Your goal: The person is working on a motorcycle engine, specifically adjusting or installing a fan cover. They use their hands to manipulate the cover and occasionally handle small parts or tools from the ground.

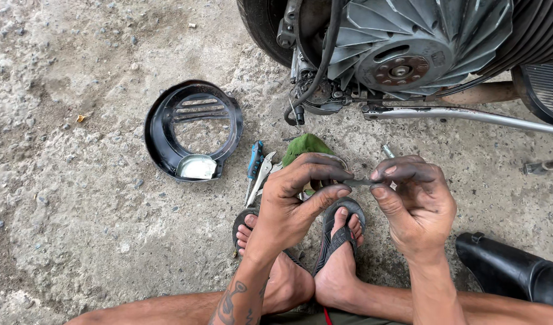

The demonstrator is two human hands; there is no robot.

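My left hand (300,195) and my right hand (414,201) meet over my sandalled feet and pinch a small thin dark metal part (359,181) between their fingertips. Both hands are smeared with grease. Just beyond them lie a green rag (306,146) and pliers with blue handles (256,168) on the concrete. Above the hands stands a scooter engine with its grey finned cooling fan (408,45) uncovered.
A round black fan cover (192,129) lies open side up on the concrete at the left. A silver stand bar (469,115) runs under the engine. A tyre (264,27) is at the top. A black plastic piece (511,268) lies at the lower right.
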